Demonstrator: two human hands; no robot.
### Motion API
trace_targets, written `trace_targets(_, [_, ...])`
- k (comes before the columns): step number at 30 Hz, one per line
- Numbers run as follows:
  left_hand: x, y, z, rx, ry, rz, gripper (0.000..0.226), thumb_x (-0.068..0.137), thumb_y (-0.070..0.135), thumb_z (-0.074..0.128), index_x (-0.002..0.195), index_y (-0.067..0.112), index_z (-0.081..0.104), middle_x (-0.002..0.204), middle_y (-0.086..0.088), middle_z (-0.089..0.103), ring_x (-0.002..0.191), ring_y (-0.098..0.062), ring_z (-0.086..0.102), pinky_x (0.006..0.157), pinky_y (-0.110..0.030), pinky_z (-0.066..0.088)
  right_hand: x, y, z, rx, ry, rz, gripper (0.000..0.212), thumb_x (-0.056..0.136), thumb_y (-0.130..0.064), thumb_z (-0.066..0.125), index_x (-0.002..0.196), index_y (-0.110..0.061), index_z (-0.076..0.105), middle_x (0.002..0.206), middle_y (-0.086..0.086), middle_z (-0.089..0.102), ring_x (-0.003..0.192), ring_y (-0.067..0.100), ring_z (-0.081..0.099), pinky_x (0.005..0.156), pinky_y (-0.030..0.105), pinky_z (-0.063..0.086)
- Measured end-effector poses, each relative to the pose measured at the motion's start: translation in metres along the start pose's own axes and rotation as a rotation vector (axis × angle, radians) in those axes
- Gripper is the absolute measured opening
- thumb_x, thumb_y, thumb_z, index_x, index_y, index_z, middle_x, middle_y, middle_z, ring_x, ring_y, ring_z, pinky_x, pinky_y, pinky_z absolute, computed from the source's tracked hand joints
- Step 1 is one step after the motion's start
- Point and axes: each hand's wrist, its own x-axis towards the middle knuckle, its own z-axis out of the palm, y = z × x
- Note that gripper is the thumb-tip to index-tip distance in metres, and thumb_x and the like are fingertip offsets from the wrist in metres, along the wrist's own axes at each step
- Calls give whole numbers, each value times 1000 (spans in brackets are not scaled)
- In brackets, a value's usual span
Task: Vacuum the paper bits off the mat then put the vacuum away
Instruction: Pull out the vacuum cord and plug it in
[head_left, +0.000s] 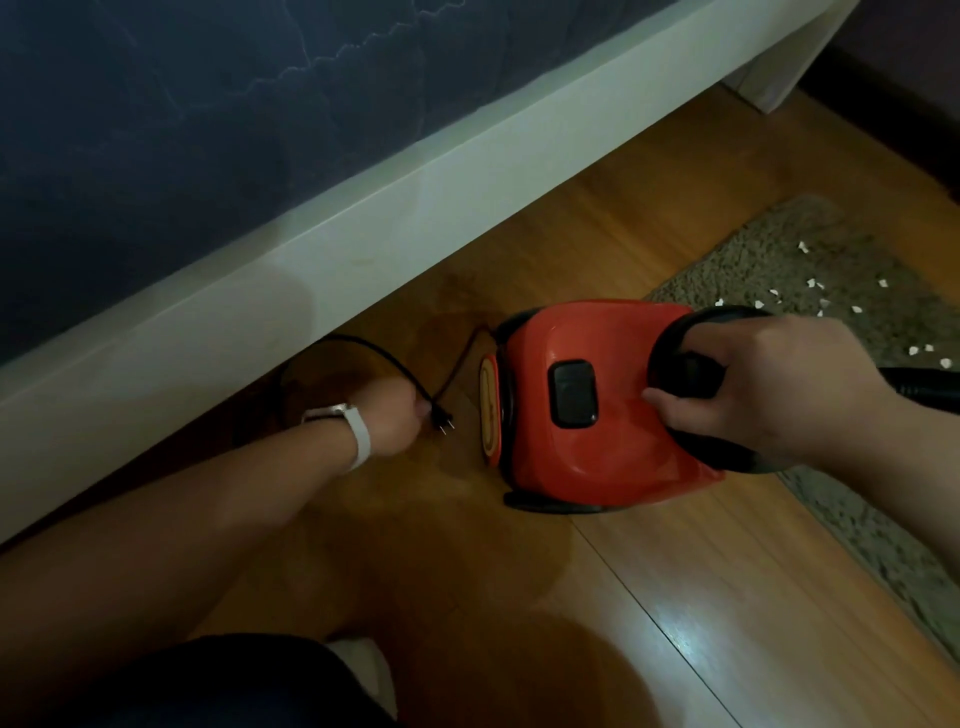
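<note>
The right hand (779, 384) grips the black handle (675, 358) on top of the red vacuum (587, 400), fingers curled round it and thumb on the red shell. The vacuum sits on the wood floor (571, 597) beside the bed frame (311, 249), touching the mat's (769, 260) near edge. The left hand (389, 415), a white band (358, 431) at its wrist, pinches the black cord (395, 364) just behind the plug (444, 423). White paper bits (810, 283) lie scattered on the mat.
</note>
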Motion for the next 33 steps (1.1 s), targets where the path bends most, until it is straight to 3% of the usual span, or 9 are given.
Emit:
trace_targets(4, [10, 23, -34, -981, 372, 31, 25, 104, 25, 42, 86, 16, 56, 72, -1, 59, 55, -16, 53, 59, -32, 42, -1, -4, 2, -10, -10, -19, 45, 72, -65, 57, 58, -25, 45, 51, -10, 44, 48, 20, 38, 46, 24, 31])
trace_targets(7, [-1, 23, -58, -1247, 198, 409, 23, 100, 17, 48, 83, 18, 64, 69, -4, 57, 52, -18, 46, 52, -27, 39, 2, -8, 7, -30, -67, -21, 46, 74, -70, 52, 62, -26, 44, 56, -10, 44, 54, 18, 40, 48, 26, 32])
trace_targets(9, [-14, 14, -65, -1111, -81, 528, 24, 96, 16, 52, 81, 17, 70, 69, -6, 59, 52, -19, 46, 52, -26, 41, 3, -11, 11, -22, -103, -32, 46, 75, -72, 47, 67, -27, 45, 60, -10, 43, 58, 17, 42, 50, 28, 36])
trace_targets(12, [-27, 8, -62, -590, -375, 500, 19, 95, 14, 57, 85, 6, 70, 71, -2, 70, 53, -17, 54, 57, -23, 48, 8, -15, 16, -71, -143, -35, 54, 74, -77, 32, 75, -26, 51, 67, -9, 50, 65, 19, 54, 52, 29, 36])
trace_targets(18, [-15, -16, -14, 98, -648, 265, 16, 89, 35, 67, 77, 26, 73, 76, 8, 71, 70, -7, 63, 72, -23, 48, 17, -17, 21, -114, -209, -18, 52, 74, -77, 28, 79, -30, 48, 72, -8, 56, 70, 18, 58, 48, 26, 29])
trace_targets(24, [2, -55, 0, 138, -521, 152, 27, 94, 36, 58, 87, 15, 73, 78, 5, 64, 75, -12, 58, 72, -28, 46, 22, -16, 21, -114, -223, 28, 55, 73, -79, 34, 84, -29, 52, 76, -8, 58, 72, 20, 59, 48, 26, 27])
trace_targets(28, [15, -56, -2, -170, -58, 158, 18, 98, 22, 52, 108, 19, 68, 103, 6, 64, 96, -13, 61, 83, -33, 51, 22, -17, 21, -126, -226, 35, 54, 71, -80, 32, 82, -30, 50, 73, -8, 56, 69, 19, 56, 49, 27, 29])
trace_targets(30, [27, -55, 2, 2, 201, 198, 25, 98, 20, 51, 122, 21, 60, 121, 1, 55, 113, -21, 52, 93, -39, 48, 22, -18, 20, -121, -229, 39, 51, 71, -80, 32, 79, -31, 45, 72, -9, 55, 69, 18, 55, 49, 27, 27])
trace_targets(33, [40, -53, 7, 343, 81, 170, 41, 96, 42, 51, 133, 24, 49, 139, -4, 44, 130, -27, 39, 108, -45, 34, 22, -21, 16, -120, -247, 43, 48, 73, -79, 31, 77, -32, 40, 69, -9, 50, 67, 16, 48, 48, 27, 25])
